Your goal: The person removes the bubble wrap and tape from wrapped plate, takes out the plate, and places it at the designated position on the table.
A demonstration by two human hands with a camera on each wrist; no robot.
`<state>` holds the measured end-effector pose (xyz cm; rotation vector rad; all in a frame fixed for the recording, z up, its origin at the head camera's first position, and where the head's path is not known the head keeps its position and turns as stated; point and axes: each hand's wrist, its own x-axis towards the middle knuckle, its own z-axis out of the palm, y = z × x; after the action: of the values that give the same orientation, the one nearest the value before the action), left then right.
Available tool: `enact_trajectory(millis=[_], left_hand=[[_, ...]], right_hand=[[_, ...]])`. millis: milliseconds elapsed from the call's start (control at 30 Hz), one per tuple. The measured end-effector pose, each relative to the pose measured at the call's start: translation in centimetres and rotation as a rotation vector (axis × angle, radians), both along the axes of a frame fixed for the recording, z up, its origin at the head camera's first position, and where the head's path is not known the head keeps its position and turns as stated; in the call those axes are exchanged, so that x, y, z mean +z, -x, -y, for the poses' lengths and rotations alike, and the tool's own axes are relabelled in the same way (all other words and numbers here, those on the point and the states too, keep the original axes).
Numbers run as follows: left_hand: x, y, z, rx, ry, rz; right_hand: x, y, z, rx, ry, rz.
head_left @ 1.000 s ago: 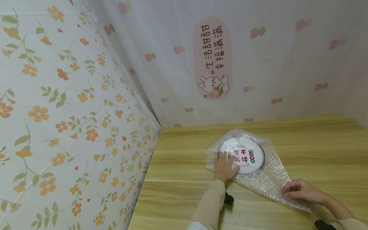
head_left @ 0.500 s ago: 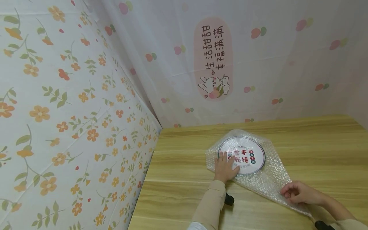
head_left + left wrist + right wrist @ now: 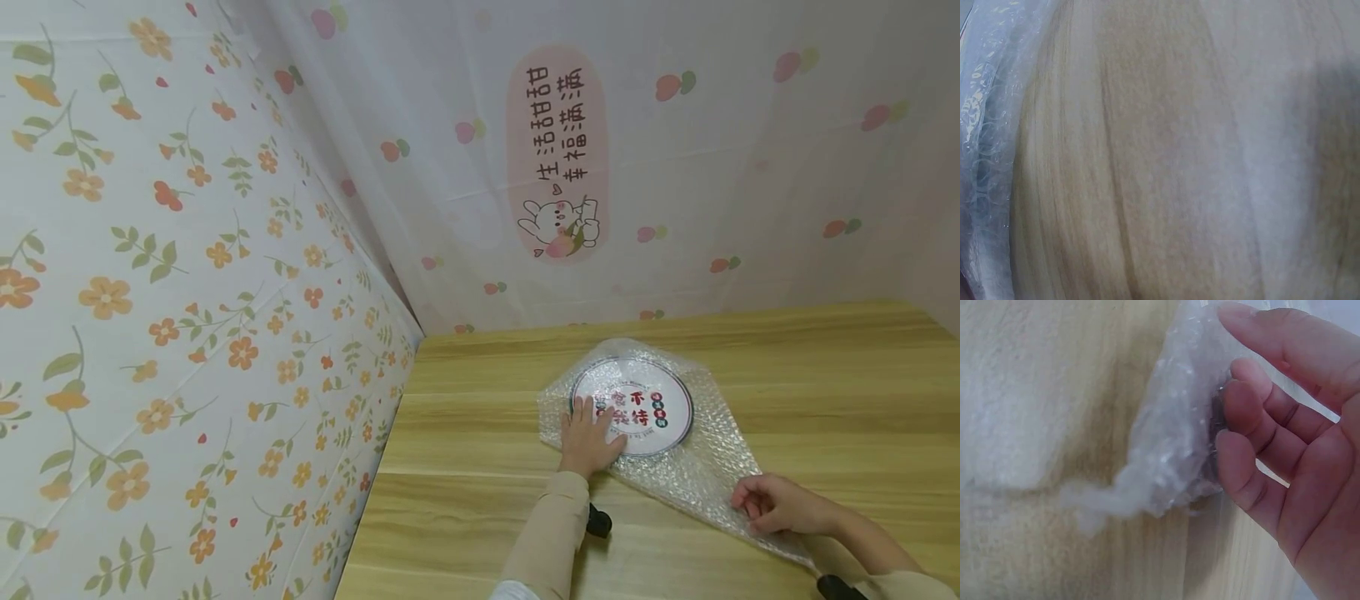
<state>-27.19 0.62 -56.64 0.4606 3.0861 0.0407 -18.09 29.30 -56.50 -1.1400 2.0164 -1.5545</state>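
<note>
A clear bubble-wrap bag [image 3: 723, 446] lies aslant on the wooden table. Inside it is a round white plate-like disc [image 3: 663, 408] with a dark rim and red characters. My left hand [image 3: 588, 437] rests flat on the bag, fingers spread over the disc's near left part. At the bag's narrowing right end, my right hand [image 3: 791, 504] holds the edge of the wrap with curled fingers. In the right wrist view, the curled fingers [image 3: 1242, 406] meet the wrap's edge near its crumpled end [image 3: 1166, 450]. The left wrist view shows only the bag's border [image 3: 991, 144], not the hand.
The wooden table [image 3: 465, 417] stretches to both sides and meets a fruit-patterned cloth [image 3: 450, 208] at the back. A flower-patterned cloth [image 3: 187, 275] hangs along the left. A black wrist device [image 3: 598, 522] sits beside the left sleeve.
The right hand has shifted slightly left along the wrap's edge, and its fingers look more curled. The left hand and the disc stay in place.
</note>
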Motion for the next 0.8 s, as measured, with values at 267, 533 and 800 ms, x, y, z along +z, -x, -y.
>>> enact_trajectory(millis=[267, 533, 800], left_hand=[[-0.88, 0.26, 0.25, -0.031, -0.058, -0.060], [-0.12, 0.15, 0.08, -0.003, -0.007, 0.002], [-0.12, 0.01, 0.03, 0.003, -0.013, 0.014]], right_hand=[[-0.23, -0.03, 0.19, -0.034, -0.019, -0.064], [-0.17, -0.19, 0.42, -0.082, -0.076, -0.140], [0.46, -0.30, 0.66, -0.099, -0.147, -0.174]])
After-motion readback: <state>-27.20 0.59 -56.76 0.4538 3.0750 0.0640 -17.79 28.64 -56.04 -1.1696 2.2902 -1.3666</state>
